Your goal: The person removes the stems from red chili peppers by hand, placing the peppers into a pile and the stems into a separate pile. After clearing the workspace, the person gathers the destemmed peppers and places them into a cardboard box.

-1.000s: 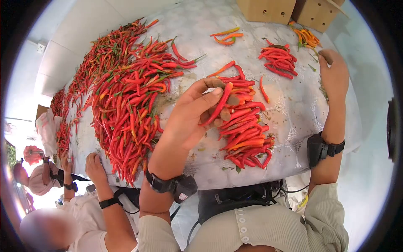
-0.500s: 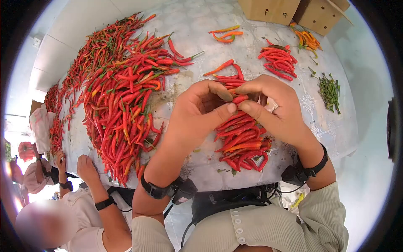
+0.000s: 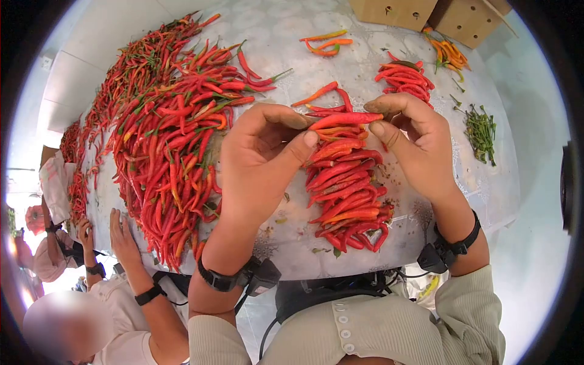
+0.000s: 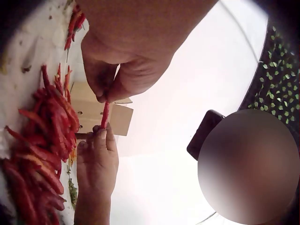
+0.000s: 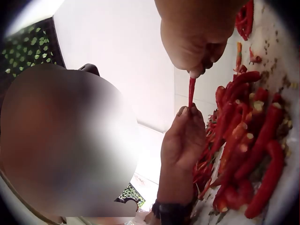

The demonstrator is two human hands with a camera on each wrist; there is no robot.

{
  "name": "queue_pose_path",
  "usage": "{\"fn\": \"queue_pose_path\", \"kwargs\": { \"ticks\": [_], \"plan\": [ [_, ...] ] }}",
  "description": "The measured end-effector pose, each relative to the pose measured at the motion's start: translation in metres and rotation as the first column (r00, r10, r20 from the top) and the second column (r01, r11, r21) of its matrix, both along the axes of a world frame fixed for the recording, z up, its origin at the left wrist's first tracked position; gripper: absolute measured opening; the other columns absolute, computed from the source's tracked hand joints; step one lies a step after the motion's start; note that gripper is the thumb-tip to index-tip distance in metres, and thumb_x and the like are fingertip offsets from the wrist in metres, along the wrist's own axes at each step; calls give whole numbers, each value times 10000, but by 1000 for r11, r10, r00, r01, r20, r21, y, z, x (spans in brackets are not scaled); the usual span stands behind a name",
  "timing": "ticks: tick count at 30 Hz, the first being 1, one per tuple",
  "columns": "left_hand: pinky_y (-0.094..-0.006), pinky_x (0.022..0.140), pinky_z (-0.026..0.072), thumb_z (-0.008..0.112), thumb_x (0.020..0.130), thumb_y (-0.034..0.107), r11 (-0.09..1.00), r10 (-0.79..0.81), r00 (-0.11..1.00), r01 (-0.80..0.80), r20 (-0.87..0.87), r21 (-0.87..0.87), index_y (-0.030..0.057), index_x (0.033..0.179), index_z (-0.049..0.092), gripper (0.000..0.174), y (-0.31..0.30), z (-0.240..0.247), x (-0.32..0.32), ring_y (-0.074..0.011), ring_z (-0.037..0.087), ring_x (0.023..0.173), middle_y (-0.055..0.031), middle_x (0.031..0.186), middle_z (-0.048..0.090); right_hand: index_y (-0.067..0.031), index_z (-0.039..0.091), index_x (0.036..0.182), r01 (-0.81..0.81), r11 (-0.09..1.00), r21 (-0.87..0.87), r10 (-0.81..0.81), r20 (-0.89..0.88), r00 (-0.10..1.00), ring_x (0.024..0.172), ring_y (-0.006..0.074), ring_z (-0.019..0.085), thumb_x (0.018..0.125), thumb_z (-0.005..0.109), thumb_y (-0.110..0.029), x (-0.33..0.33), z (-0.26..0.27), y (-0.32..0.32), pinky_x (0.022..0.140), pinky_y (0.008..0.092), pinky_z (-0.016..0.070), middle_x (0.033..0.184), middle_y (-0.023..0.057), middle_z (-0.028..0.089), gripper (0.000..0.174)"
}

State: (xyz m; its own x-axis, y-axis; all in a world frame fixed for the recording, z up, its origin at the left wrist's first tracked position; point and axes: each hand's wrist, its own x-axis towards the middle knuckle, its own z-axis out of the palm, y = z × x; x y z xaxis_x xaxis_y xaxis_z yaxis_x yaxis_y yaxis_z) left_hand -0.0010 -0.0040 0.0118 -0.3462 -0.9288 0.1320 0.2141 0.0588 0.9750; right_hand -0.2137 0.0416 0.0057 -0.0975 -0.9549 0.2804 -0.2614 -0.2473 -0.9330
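Observation:
In the head view a red chili (image 3: 347, 120) is stretched between both hands above a row of chilies (image 3: 344, 182). My left hand (image 3: 258, 158) pinches its left end between thumb and fingers. The other end is pinched by my right hand (image 3: 420, 143). Both wrist views show the chili too, in the left wrist view as a short red length (image 4: 105, 115) between the two hands, and in the right wrist view as a thin red strip (image 5: 191, 91).
A big heap of chilies (image 3: 164, 146) lies to the left. Beyond the row are a small red pile (image 3: 404, 79), orange chilies (image 3: 448, 53) and cardboard boxes (image 3: 465, 23). Green stems (image 3: 480, 134) lie at right. Another person's hand (image 3: 125, 240) is at the table's left edge.
The right hand came from the far right, where green stems lie, to the chili. Since then both hands have moved apart slightly, and the chili now shows at length between them.

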Motion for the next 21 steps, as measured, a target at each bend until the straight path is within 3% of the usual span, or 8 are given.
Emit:
{"fn": "queue_pose_path", "kwargs": {
  "ticks": [3,6,15,21],
  "plan": [
    [-222,700,522,684,845,-36,999,27,999,-26,28,-34,4,985,574,183,-2,-2,0,-80,611,813,-36,910,633,-30,663,1038,21,999,-40,-24,-67,997,790,115,618,848,670,-96,-3,-3,-3,675,256,480,919,54,677,202],
    [-218,700,520,680,840,-46,999,41,998,-39,57,-37,2,979,577,180,-5,-4,1,-82,615,810,-39,918,637,-40,666,1024,54,995,-82,-64,-116,991,786,124,619,834,673,-86,-5,-8,-6,671,261,479,910,50,674,196],
    [-260,829,514,660,830,-79,999,41,998,-40,48,-16,-6,1030,562,234,-9,-12,2,-125,631,906,-70,978,646,-53,666,994,91,990,-106,-106,-143,984,793,131,616,806,682,-58,-4,-13,-8,665,264,475,901,46,668,189],
    [-290,883,506,691,804,-81,996,85,996,-85,14,-11,19,1124,554,363,-10,-13,4,-169,624,991,-88,1054,646,-49,659,981,87,992,-95,-99,-138,985,777,117,605,803,678,-36,-3,-13,-9,647,250,463,888,36,663,180]
  ]
}}
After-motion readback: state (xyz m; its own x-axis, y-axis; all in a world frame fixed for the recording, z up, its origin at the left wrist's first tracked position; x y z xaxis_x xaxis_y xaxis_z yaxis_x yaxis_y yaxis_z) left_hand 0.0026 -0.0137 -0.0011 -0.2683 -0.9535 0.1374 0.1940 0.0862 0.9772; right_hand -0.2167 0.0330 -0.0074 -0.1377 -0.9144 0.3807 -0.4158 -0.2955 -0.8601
